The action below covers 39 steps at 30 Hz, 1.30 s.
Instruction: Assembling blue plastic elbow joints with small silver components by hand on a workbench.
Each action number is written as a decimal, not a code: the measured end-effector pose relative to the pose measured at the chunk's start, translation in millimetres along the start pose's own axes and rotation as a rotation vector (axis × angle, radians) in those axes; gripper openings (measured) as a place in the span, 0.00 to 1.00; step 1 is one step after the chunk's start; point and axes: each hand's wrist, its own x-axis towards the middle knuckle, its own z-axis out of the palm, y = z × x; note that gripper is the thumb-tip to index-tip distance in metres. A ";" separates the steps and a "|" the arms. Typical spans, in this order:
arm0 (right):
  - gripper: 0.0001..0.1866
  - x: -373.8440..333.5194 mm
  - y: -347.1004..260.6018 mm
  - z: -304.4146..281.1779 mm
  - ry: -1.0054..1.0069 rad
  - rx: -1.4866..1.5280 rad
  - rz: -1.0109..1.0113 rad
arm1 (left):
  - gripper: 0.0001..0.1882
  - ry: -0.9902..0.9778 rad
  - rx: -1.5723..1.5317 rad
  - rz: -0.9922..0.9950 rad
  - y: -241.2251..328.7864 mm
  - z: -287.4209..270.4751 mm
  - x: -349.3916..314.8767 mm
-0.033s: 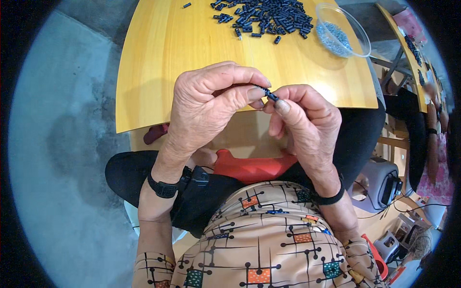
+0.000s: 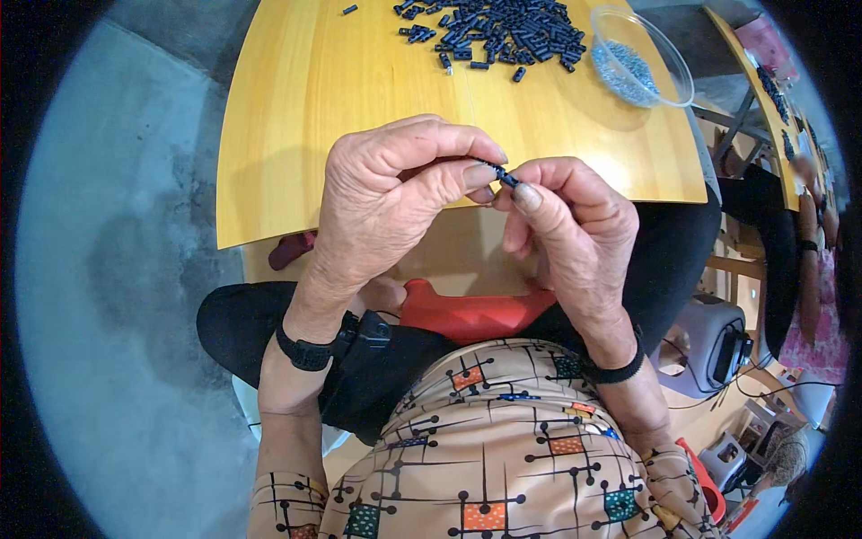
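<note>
Between the fingertips of both hands is a small black plastic cylinder (image 2: 508, 179) with cut-outs, held just over the table's near edge. My left hand (image 2: 395, 184) pinches its upper left end between thumb and index finger. On the lower right end, the thumb and index finger of my right hand (image 2: 575, 220) are closed. The fingers cover most of the part, so whether a screw sits in it cannot be seen. Beyond my hands lies a heap of like black cylinders (image 2: 512, 31), and beside it a clear round tub (image 2: 669, 54) holds small silvery metal pieces (image 2: 624, 72).
The yellow wooden table (image 2: 296, 117) has a curved-looking near edge. One black cylinder (image 2: 349, 10) lies apart at the far left. Below the table is a red stool (image 2: 476, 314). At the right, another person (image 2: 813, 296) sits at a second table (image 2: 732, 40), near a grey plastic stool (image 2: 700, 341).
</note>
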 end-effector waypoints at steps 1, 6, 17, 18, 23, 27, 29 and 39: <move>0.05 1.1 0.6 -0.3 0.002 -0.047 -0.029 | 0.06 -0.001 0.010 0.015 -1.0 -0.2 -0.1; 0.05 1.8 2.5 -3.1 0.028 -0.202 -0.106 | 0.06 0.000 0.014 -0.011 1.4 0.4 0.8; 0.03 3.6 3.7 -6.0 -0.004 -0.383 -0.218 | 0.05 -0.042 0.063 0.028 -1.9 -1.6 0.9; 0.03 4.0 3.1 -5.8 -0.004 -0.383 -0.217 | 0.05 -0.043 0.062 0.027 -3.0 -1.0 0.3; 0.04 9.2 1.1 -11.2 -0.061 -0.375 -0.208 | 0.05 -0.043 -0.013 -0.002 -6.7 2.1 -0.7; 0.06 12.4 2.5 -14.6 -0.120 -0.242 -0.165 | 0.05 -0.032 -0.072 -0.052 -5.3 3.0 -0.6; 0.08 14.3 3.7 -16.2 -0.168 0.030 -0.054 | 0.05 -0.062 -0.069 -0.074 -5.2 3.1 0.8; 0.23 21.3 9.2 -19.1 -0.302 0.174 -0.031 | 0.25 -0.015 -0.354 -0.145 -6.5 7.5 -0.4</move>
